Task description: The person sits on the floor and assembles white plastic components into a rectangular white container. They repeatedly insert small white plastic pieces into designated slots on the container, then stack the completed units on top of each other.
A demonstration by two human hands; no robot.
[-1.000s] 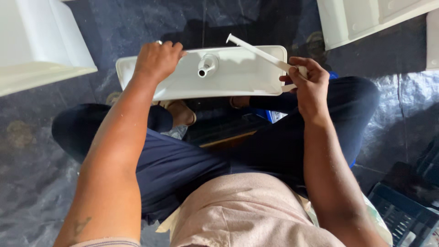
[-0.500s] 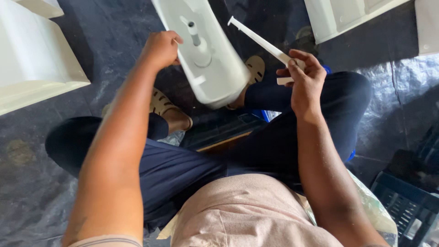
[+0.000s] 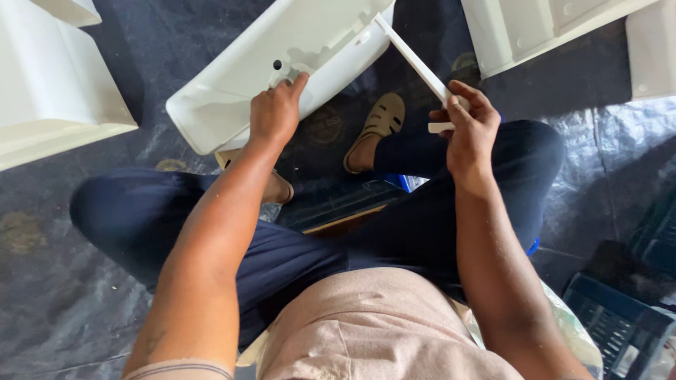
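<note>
Two hands busy over a seated lap, dark trousers, legs spread, beige sandal (image 3: 378,121) on one foot. Left hand (image 3: 276,112) up on the rim of a white plastic tank shell (image 3: 232,77), fingers (image 3: 299,83) curled together over the edge and clamped on it, right next to a small round hole in the wall. Shell tilted, open side facing up toward the camera, hanging above the dark tarp-covered floor (image 3: 63,281) and out past the left knee. Right hand (image 3: 470,130) wrapped around the near end of a long thin white rod (image 3: 415,60), fingers pinched shut on it, thumb on top. Rod angled up and left, far tip touching or just inside the upper right corner of the shell; can't tell which from here. Small white crosspiece sticking out sideways just below the thumb.

More white moulded parts (image 3: 56,77) off to the left and along the top right, all sitting on the floor, well apart from the hands. Dark blue crate (image 3: 612,317) at bottom right beside the right elbow. Bit of blue peeking out under the right thigh, plus a brown strip between the legs; hard to say what either is.
</note>
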